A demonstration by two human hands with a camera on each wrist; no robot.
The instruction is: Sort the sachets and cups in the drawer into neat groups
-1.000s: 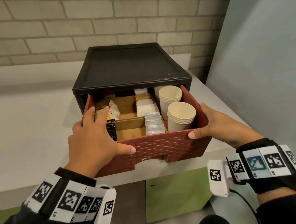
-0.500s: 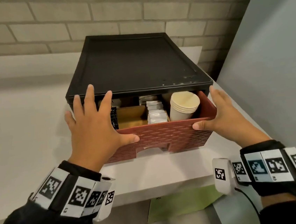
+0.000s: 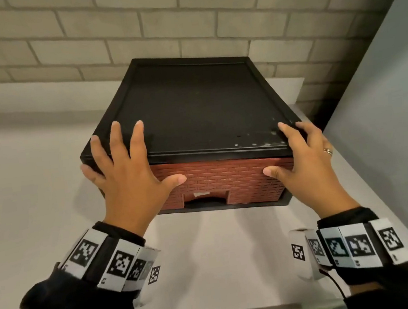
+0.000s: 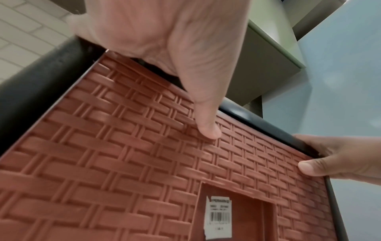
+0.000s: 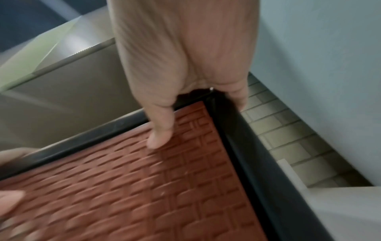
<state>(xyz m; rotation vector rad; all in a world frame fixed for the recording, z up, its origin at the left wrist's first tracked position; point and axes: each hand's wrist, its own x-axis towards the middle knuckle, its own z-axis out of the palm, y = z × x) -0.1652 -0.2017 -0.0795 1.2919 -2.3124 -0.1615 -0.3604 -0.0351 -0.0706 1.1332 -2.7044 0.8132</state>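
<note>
The drawer [image 3: 215, 178] sits at the centre of the head view, fully closed inside its black housing [image 3: 193, 110]. Only its red-brown, brick-patterned front panel is visible, flush under the housing's front edge. The sachets and cups are out of sight behind that panel.

The left hand [image 3: 129, 172] lies at centre left of the head view, over the housing's front left corner. Its fingers [image 3: 118, 138] are straight and spread, resting on the black top. Its thumb [image 3: 173, 181] extends sideways and presses against the drawer front. The hand grips nothing.

The right hand [image 3: 304, 161] lies at centre right, over the front right corner. Its fingers [image 3: 288, 132] are slightly bent and rest on the top edge of the housing. Its thumb [image 3: 272, 172] presses flat against the drawer front. A ring [image 3: 328, 151] is worn on one finger.

In the left wrist view, a white barcode label [image 4: 218, 215] is stuck in the recessed handle cut-out at the lower centre of the drawer front.

The housing stands on a white bench [image 3: 37, 184], close to a pale brick wall [image 3: 183, 18] across the upper frame. A plain grey wall [image 3: 394, 109] runs along the right side. Both wrists carry bands with black-and-white markers [image 3: 118, 264].
</note>
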